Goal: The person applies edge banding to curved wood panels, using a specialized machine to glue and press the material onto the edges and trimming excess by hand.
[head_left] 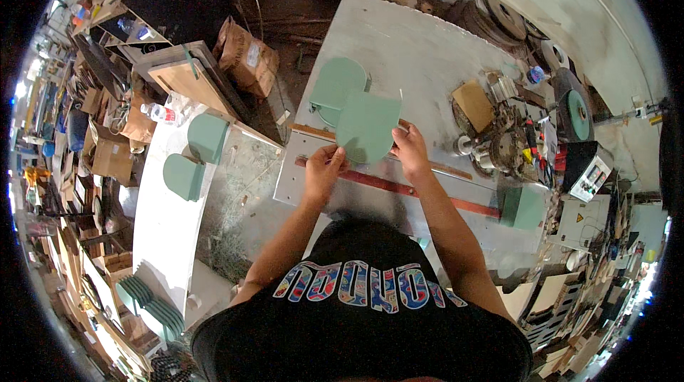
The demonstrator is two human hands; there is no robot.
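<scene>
Over the grey worktable (399, 33) I hold a flat pale green panel (367, 125) with one rounded end, between both hands. My left hand (325, 170) pinches its near left edge, thumb on top. My right hand (411, 150) grips the near right edge the same way. A thin light strip sticks up at the panel's far right corner. Just beyond, partly covered by the held panel, lies a pile of similar green panels (340, 75). A red rail (385, 187) runs across the table close to my hands. Another green piece (522, 207) rests near the rail's right end.
At left, a white bench (160, 229) carries more green panels (183, 177), fanned stacks (149, 307) and a plastic bottle (160, 113). Machine parts and tools (502, 143) crowd the worktable's right side. Beyond the bench stand leaning boards (185, 83) and a brown paper sack (246, 58).
</scene>
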